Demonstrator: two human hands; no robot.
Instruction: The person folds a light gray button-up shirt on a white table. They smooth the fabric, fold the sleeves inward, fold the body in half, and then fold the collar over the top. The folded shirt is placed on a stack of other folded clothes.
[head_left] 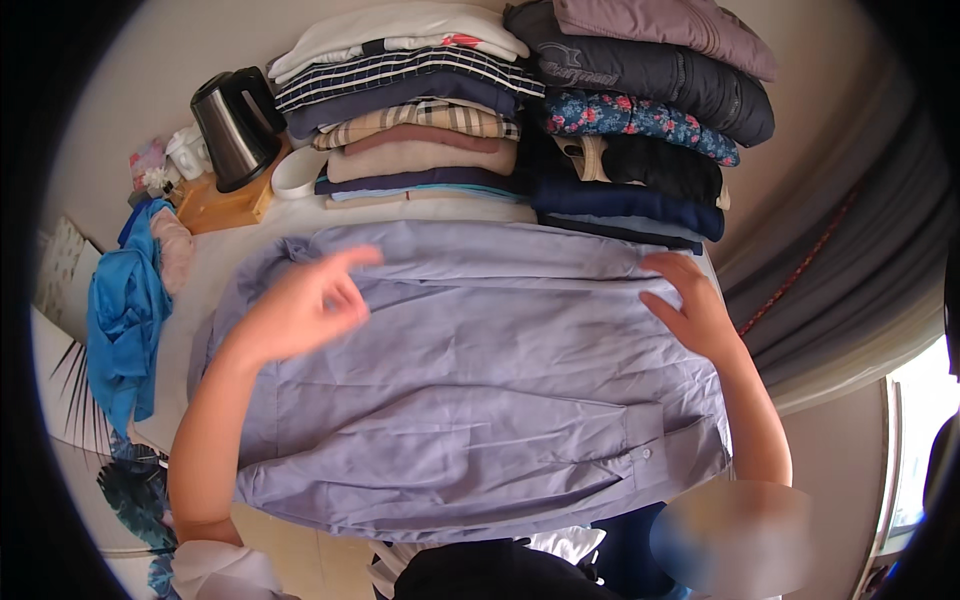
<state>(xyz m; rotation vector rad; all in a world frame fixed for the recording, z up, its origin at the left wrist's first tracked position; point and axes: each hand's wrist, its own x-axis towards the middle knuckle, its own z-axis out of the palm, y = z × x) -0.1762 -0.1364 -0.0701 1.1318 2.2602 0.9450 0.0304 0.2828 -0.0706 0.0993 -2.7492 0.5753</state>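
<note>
A pale lilac long-sleeved shirt [480, 340] lies spread across the table with soft creases. One sleeve is laid over its near part, and its buttoned cuff [648, 450] points right. Over the shirt's far left part is my left hand [318, 305], slightly blurred, index finger stretched out and the other fingers loosely bent, holding nothing. My right hand [692, 305] is at the far right edge of the shirt, thumb and fingers apart and nothing gripped. Whether its fingertips touch the cloth I cannot tell.
Two tall stacks of folded clothes [420, 125] [640, 120] stand behind the shirt. At the far left are a steel kettle [235, 130] on a wooden tray [205, 208] and a white bowl [297, 174]. Blue cloth [128, 310] hangs at the left edge; a grey curtain [850, 260] hangs right.
</note>
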